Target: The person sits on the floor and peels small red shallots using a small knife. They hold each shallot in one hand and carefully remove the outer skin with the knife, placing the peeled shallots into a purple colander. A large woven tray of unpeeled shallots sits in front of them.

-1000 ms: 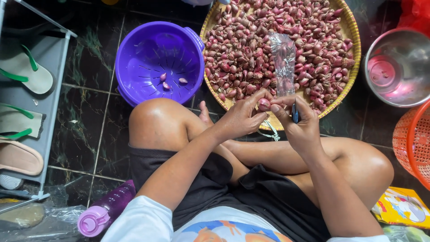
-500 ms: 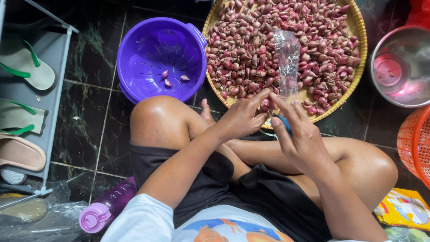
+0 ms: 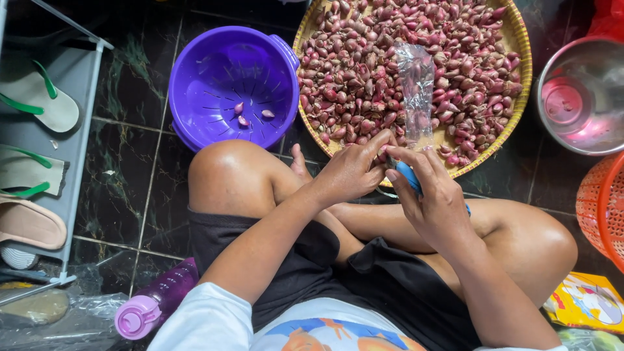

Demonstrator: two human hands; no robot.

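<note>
Head view shows a wide woven tray [image 3: 513, 39] heaped with shallots, far from the sitter. At its near rim, the left hand [image 3: 348, 174] pinches one shallot [image 3: 385, 152], touching the right hand [image 3: 434, 198], which grips a blue-handled knife [image 3: 409, 175]. Purple colander [image 3: 214, 71] sits left.

Woven tray [image 3: 520, 71] of shallots blocks ahead; purple colander [image 3: 214, 78] front-left. Steel bowl [image 3: 585, 97] & orange basket [image 3: 601, 201] crowd right. Bare floor tiles [image 3: 123, 182] free on left.
</note>
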